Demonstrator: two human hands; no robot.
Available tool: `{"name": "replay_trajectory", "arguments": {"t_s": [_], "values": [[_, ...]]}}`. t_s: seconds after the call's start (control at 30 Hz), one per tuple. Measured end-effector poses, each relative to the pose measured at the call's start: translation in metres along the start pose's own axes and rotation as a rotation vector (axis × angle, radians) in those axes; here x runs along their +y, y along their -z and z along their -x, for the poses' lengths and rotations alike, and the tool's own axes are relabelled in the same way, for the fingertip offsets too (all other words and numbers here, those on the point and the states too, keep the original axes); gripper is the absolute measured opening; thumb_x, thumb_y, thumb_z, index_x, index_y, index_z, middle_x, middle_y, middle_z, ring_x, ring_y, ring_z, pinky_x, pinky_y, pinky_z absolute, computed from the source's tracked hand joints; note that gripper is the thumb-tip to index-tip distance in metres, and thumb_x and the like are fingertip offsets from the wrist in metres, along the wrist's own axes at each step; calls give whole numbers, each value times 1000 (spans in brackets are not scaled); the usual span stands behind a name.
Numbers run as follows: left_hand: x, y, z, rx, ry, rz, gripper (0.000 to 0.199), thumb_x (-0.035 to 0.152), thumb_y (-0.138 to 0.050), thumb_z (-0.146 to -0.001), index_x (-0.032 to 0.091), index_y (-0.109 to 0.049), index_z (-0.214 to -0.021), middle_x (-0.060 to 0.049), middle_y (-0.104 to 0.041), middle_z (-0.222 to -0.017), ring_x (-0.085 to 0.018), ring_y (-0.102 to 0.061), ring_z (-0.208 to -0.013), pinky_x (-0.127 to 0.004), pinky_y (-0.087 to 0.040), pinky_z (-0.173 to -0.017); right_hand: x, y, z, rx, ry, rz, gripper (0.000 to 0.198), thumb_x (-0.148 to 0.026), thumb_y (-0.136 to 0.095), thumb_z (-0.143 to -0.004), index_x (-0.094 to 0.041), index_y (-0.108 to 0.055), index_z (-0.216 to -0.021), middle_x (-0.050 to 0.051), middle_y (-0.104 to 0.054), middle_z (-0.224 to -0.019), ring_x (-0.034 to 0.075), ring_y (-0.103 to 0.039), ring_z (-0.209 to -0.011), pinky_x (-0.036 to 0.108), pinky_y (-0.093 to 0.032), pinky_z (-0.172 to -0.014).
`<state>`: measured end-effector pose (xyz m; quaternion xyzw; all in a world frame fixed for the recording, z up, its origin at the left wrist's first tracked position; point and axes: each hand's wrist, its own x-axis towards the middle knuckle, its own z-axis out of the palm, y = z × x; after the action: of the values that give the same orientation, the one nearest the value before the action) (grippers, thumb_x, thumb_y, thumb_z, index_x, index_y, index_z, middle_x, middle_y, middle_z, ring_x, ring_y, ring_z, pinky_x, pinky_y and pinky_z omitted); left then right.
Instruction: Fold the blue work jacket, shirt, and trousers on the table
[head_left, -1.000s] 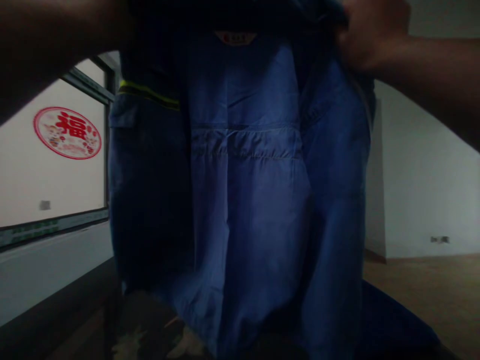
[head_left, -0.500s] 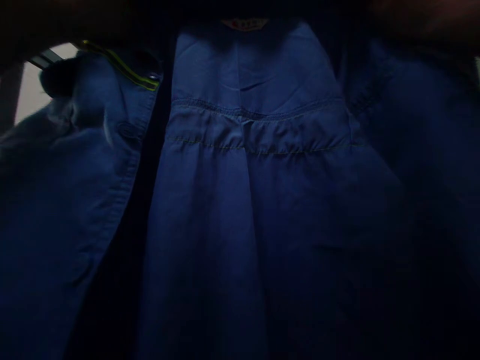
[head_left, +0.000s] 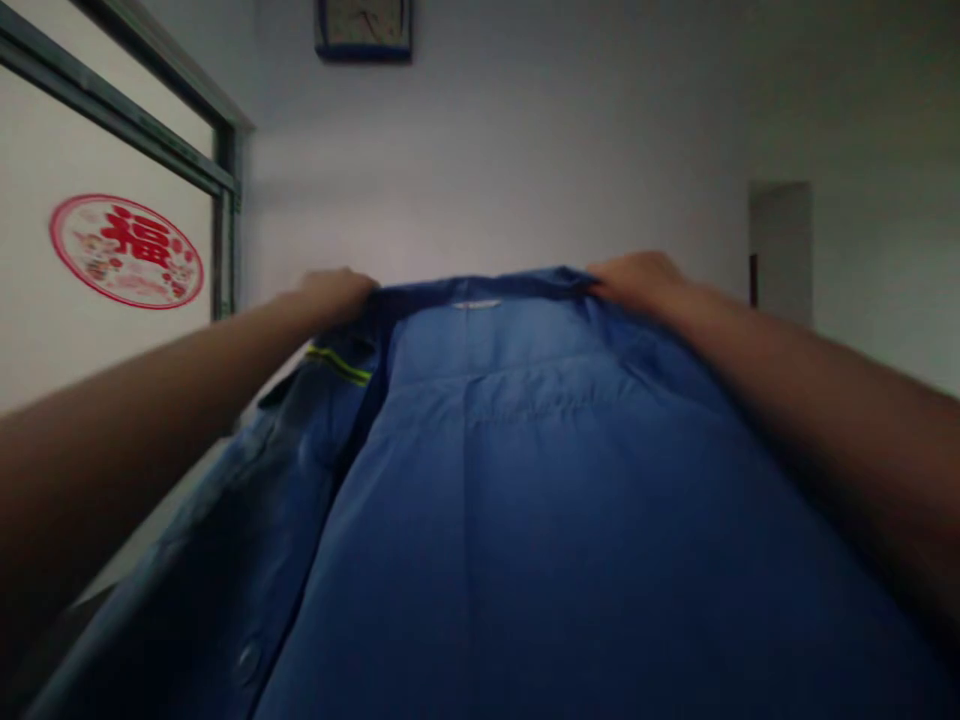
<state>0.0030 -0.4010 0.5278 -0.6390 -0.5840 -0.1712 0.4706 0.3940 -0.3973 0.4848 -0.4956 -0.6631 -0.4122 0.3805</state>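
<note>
A blue work jacket [head_left: 525, 480] hangs spread out in front of me, with its inner back facing me. My left hand [head_left: 339, 292] is closed on one end of the collar, and my right hand [head_left: 637, 278] grips the other end. Both arms are stretched forward at about the same height. A small label [head_left: 477, 304] shows at the neck. On the left front panel are a yellow-green piping strip [head_left: 341, 365] and a button [head_left: 249, 660]. My fingertips are hidden by the hands and cloth.
A pale wall [head_left: 510, 170] stands behind the jacket, with a clock [head_left: 365, 28] high on it. To the left is a framed window [head_left: 225, 200] bearing a red round sticker [head_left: 126, 250]. A doorway-like recess [head_left: 781, 255] is at the right.
The jacket has moved away from my face and now appears farther off and lower. Both hands and arms have come into clear view, and the room behind shows, brighter than before.
</note>
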Motion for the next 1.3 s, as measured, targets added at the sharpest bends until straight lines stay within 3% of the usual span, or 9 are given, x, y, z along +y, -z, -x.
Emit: {"name": "replay_trajectory", "arguments": {"t_s": [0.13,0.27,0.47,0.67,0.8,0.97,1.07,1.17,1.3], "values": [[46,-84,11,-395,0,267,23,14,-50,-88,16,-67,-104,-15,-66,-107,-32,-61,-106,-51,-47,-88,9,-84,7,-617,77,130,34,-43,-50,-91,-18,-68,-104,18,-70,-104,28,-65,-97,37,-46,-79],[111,-153,37,-589,8,424,29,30,-57,-89,16,-57,-115,-9,-60,-115,-22,-60,-102,-41,-52,-85,11,-172,54,-901,30,86,28,-34,-51,-89,-17,-70,-100,20,-68,-105,30,-64,-99,40,-46,-80],[195,-241,100,-737,88,490,26,22,-42,-94,20,-56,-116,-15,-56,-120,-26,-55,-106,-44,-47,-83,3,-249,159,-1020,-44,87,37,-17,-30,-94,-19,-59,-118,18,-60,-120,28,-56,-108,39,-45,-80],[210,-295,121,-663,171,504,39,17,-39,-88,20,-50,-125,-14,-54,-120,-28,-48,-110,-39,-43,-88,12,-279,183,-855,-54,-23,37,-25,-35,-94,-17,-50,-127,16,-57,-122,28,-48,-111,39,-39,-87],[200,-293,120,-610,148,569,44,13,-39,-85,20,-48,-128,-13,-53,-121,-27,-48,-111,-39,-40,-92,17,-270,180,-808,-3,-82,39,-21,-34,-93,-16,-50,-129,15,-55,-127,29,-44,-116,41,-34,-96],[188,-265,115,-521,64,642,49,18,-47,-83,22,-47,-131,-11,-48,-131,-27,-40,-123,-45,-27,-106,20,-235,165,-700,-45,-178,42,-19,-36,-91,-16,-53,-129,14,-52,-133,29,-41,-123,45,-29,-104],[187,-229,103,-513,42,709,41,21,-48,-84,23,-54,-124,-10,-48,-131,-27,-40,-124,-47,-25,-108,13,-204,143,-580,-167,-309,42,-21,-37,-90,-16,-55,-127,15,-53,-131,30,-43,-122,49,-33,-102],[193,-180,106,-637,-40,827,34,30,-46,-88,24,-59,-119,-8,-52,-130,-26,-44,-123,-46,-31,-106,-8,-163,129,-506,-190,-471,40,-26,-38,-91,-17,-57,-125,14,-56,-126,29,-46,-120,50,-35,-102],[204,-112,156,-811,-274,942,47,50,-39,-92,32,-46,-135,-5,-41,-145,-28,-36,-133,-52,-26,-109,-43,-91,154,-666,-42,-595,45,-40,-39,-94,-17,-54,-129,14,-53,-133,26,-46,-125,47,-35,-105]]}}
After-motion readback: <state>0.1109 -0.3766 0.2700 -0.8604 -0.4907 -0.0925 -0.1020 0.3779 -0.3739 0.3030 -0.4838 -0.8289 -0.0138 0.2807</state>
